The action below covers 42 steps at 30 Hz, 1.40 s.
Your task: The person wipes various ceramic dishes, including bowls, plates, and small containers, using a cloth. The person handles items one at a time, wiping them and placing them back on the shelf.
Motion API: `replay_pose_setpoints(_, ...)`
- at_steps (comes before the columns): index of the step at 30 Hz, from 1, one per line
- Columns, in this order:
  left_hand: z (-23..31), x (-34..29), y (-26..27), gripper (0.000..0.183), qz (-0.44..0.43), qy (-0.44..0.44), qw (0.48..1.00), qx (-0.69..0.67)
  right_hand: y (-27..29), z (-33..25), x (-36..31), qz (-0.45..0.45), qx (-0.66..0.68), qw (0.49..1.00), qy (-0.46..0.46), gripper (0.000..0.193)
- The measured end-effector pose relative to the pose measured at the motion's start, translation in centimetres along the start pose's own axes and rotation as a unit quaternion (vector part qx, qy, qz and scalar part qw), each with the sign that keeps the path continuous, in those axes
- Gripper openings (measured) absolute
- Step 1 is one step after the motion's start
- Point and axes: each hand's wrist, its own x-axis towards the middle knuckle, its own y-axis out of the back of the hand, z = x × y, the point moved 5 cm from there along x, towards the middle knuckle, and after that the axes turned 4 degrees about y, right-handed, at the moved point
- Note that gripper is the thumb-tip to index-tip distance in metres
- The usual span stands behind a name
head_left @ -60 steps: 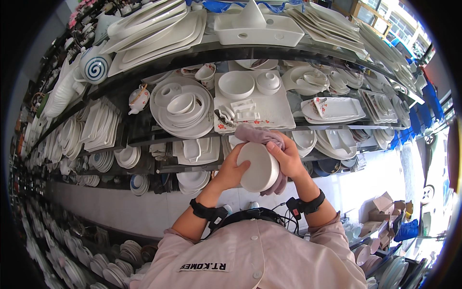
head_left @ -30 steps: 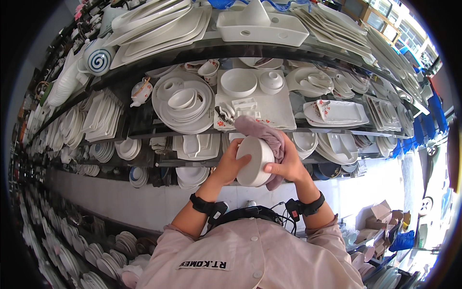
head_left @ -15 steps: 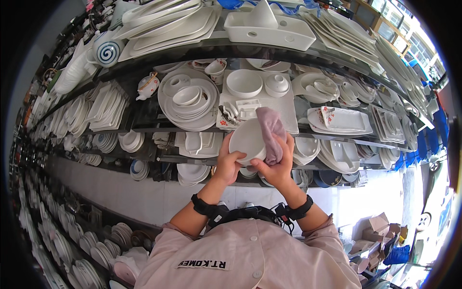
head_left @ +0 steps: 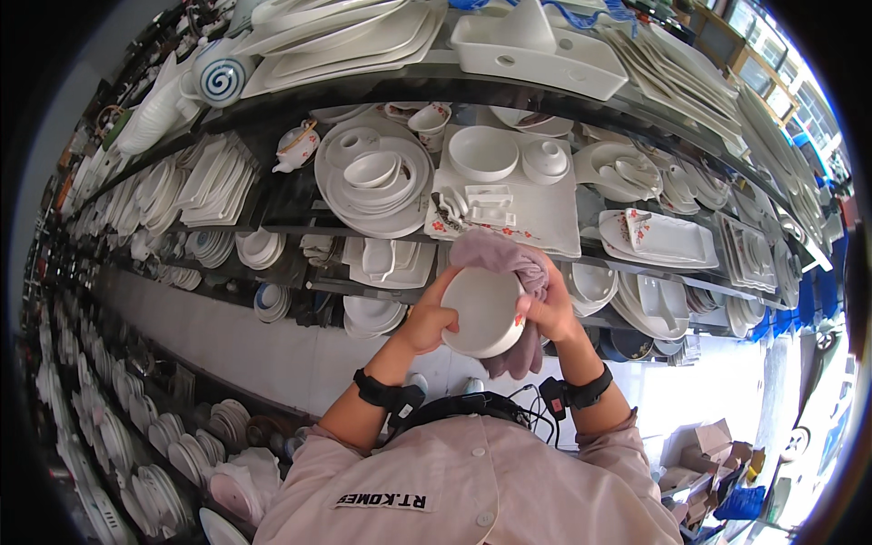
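Between my hands, in front of the shelves, is a white bowl [head_left: 481,313] with a small red flower pattern near its right side. My left hand [head_left: 429,318] grips the bowl's left side, thumb pressed on it. A mauve cloth [head_left: 495,252] drapes over the bowl's far rim and hangs down along its right side. My right hand [head_left: 548,307] is closed on the cloth and the bowl's right edge, its thumb on the bowl. The fingers of both hands behind the bowl are hidden.
Ahead, a large patterned plate [head_left: 559,222] carries a white bowl [head_left: 483,153] and a lidded pot [head_left: 545,161]. Stacked round plates [head_left: 400,209], a teapot [head_left: 296,146] and rectangular dishes [head_left: 672,238] fill the shelf. Cardboard boxes [head_left: 713,445] lie at lower right.
The cloth has gone from the bowl's right side to wrap over its far rim and hang below. The bowl has moved slightly right and nearer to me. The view has shifted a little.
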Motion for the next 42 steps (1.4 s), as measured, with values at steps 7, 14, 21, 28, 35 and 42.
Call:
replay_pose_setpoints(7,2.4,-3.0,3.7,0.061,0.121,-0.025,0.979,-0.161,-4.2,4.0,1.6,0.056,-0.114,0.99,0.056,0.087)
replay_pose_setpoints(14,3.8,-7.7,12.0,0.087,0.149,-0.076,0.983,0.074,-13.6,4.9,5.1,-0.064,-0.222,0.962,0.147,0.063)
replay_pose_setpoints(21,8.4,-13.8,19.3,0.082,0.055,-0.041,0.997,0.036,-22.6,9.6,10.4,-0.107,0.079,0.986,-0.1,0.052)
replay_pose_setpoints(28,12.0,-16.1,27.3,0.076,0.188,-0.147,0.959,0.153,-28.3,13.3,12.8,0.032,-0.1,0.994,-0.024,0.041)
replay_pose_setpoints(35,14.2,-16.6,31.0,0.069,0.297,-0.223,0.902,0.222,-30.0,14.9,13.1,0.038,-0.198,0.978,-0.055,0.056)
replay_pose_setpoints(42,17.0,-14.4,29.0,0.124,0.163,-0.268,0.932,0.181,-26.8,18.6,16.6,0.139,-0.144,0.978,-0.055,0.046)
